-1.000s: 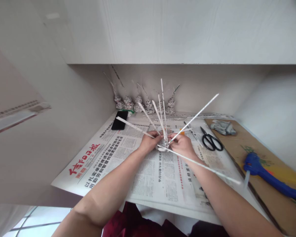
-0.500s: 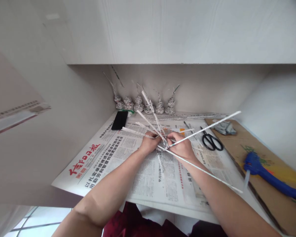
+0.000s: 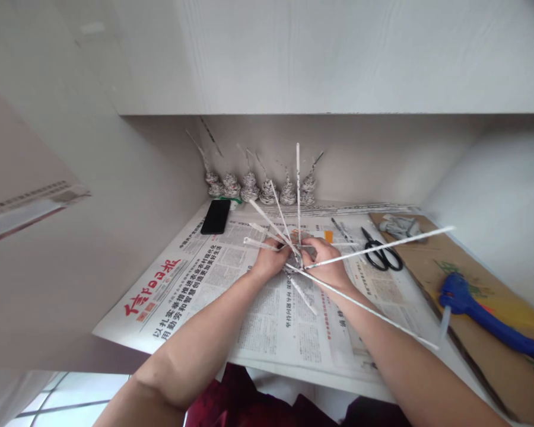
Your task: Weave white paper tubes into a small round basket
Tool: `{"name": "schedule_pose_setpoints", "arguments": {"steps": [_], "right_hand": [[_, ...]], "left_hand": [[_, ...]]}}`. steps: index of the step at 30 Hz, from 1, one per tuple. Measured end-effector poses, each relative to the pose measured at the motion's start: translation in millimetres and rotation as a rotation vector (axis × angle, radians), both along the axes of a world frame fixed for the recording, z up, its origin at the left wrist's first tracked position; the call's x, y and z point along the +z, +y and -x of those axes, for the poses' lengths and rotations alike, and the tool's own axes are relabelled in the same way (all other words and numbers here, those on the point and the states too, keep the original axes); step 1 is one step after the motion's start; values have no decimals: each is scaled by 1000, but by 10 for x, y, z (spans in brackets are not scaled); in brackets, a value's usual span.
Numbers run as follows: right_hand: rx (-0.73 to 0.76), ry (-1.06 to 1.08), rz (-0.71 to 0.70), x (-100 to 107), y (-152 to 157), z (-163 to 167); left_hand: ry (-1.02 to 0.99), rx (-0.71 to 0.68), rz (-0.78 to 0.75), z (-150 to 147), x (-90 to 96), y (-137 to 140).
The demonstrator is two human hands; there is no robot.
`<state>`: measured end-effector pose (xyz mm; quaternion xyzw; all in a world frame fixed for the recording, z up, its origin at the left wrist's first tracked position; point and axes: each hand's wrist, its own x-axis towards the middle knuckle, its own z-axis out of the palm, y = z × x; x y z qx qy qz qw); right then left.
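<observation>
Between my hands is a small woven paper piece [image 3: 296, 258], with several rolled newspaper sticks fanning out from it. My left hand [image 3: 271, 259] is closed around its left side. My right hand [image 3: 324, 261] pinches it from the right, the fingertips close to the base of the sticks. One long paper stick [image 3: 382, 246] reaches out to the right over the scissors, and another paper stick [image 3: 374, 311] slants down across my right forearm. The underside of the piece and some fingertips are hidden.
Newspaper [image 3: 191, 296] covers the table. A black phone [image 3: 216, 217] lies at the left. Several gourd-shaped woven pieces [image 3: 250, 188] line the back wall, near long paper sticks [image 3: 351, 210]. Black scissors [image 3: 384, 256] and a blue glue gun [image 3: 485, 317] on cardboard [image 3: 431, 261] are at the right.
The woven piece has turned a little in my hands. One stick has swung to point straight up, the long right one has dipped lower, and a lower one has swung to the right.
</observation>
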<state>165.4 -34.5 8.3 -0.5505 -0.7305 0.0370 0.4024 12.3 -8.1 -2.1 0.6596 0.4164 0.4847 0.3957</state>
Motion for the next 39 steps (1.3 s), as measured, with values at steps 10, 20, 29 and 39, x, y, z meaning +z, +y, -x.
{"name": "schedule_pose_setpoints", "arguments": {"steps": [10, 20, 29, 39], "right_hand": [[-46, 84, 67, 27, -5, -2], [-46, -41, 45, 55, -77, 9], [59, 110, 50, 57, -84, 24], [81, 126, 70, 63, -103, 46]], "left_hand": [[-38, 35, 59, -37, 72, -65], [-80, 22, 17, -11, 21, -7], [75, -14, -5, 25, 42, -25], [58, -71, 10, 36, -24, -24]]}}
